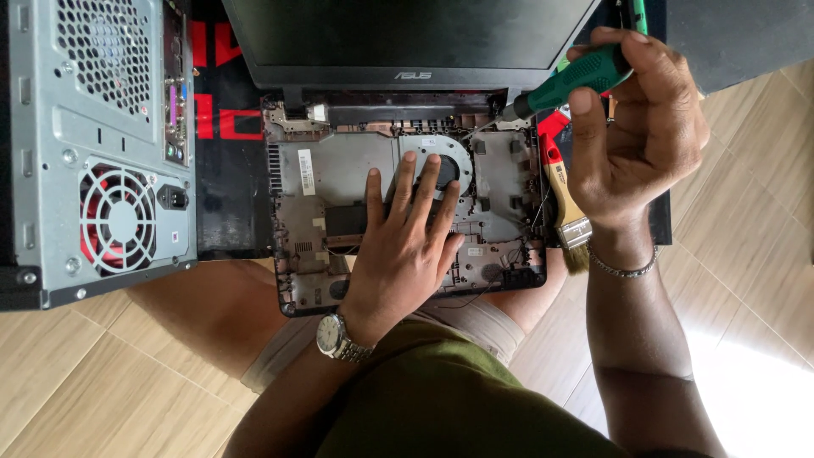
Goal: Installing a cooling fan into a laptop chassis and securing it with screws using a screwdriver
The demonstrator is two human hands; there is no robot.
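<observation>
**Hands on an opened laptop base**

Left hand point(407, 242): lay flat, fingers spread, palm down on the middle of the laptop base point(339, 170), fingertips reaching the rim of the round cooling fan point(445, 161). A metal wristwatch point(337, 337) sat on that wrist.

Right hand point(640, 127): curled around a green-handled screwdriver point(568, 82), thumb and fingers closed on the handle, its metal tip touching the base's upper right corner near the hinge. A chain bracelet point(623, 270) circled that wrist.

Laptop base: grey-black plastic shell, bottom cover off, ribs, screw posts and thin wires exposed; vent slats along its left edge; a white label on the flat panel. It rested across my lap, with the dark screen point(407, 34) folded away from me.

Adjacent items: a paintbrush point(566, 208) with a red and wooden handle just beside the base's right edge; a grey desktop computer case point(97, 144) to the left, rear fan grille facing up; wood-pattern floor point(85, 382) beneath.
</observation>
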